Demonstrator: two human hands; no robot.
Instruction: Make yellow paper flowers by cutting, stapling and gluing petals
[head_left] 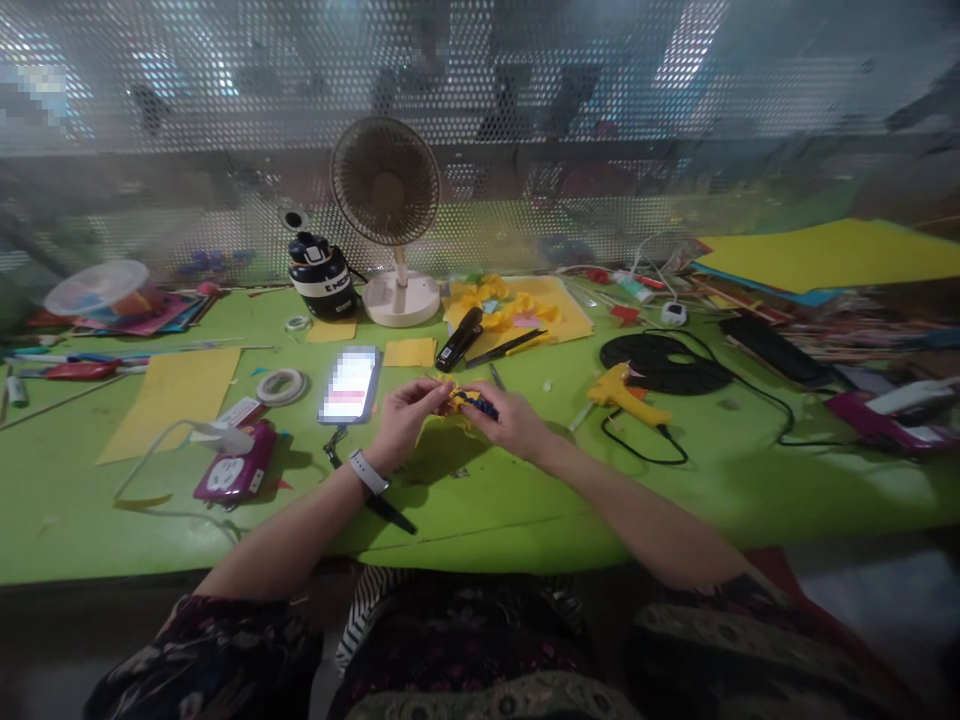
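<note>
My left hand (pixel 409 418) is closed, pinching one side of a yellow paper piece (pixel 442 405) with crinkled, petal-like edges. My right hand (pixel 514 420) closes on a dark blue thing (pixel 482 405) that reaches to the yellow piece; its kind I cannot make out. Fingers cover much of both. Both hands meet just above the green table (pixel 480 505). Left of them lies a lit phone (pixel 350 385). Beyond them are a black stapler (pixel 460 340) and yellow paper flowers (pixel 517 305) on a yellow sheet.
A yellow glue gun (pixel 630 395) with a black cord lies to the right, by a black coiled disc (pixel 667 362). A fan (pixel 401 300) and black bottle (pixel 322 280) stand behind. At left are a tape roll (pixel 281 387) and purple power strip (pixel 238 465).
</note>
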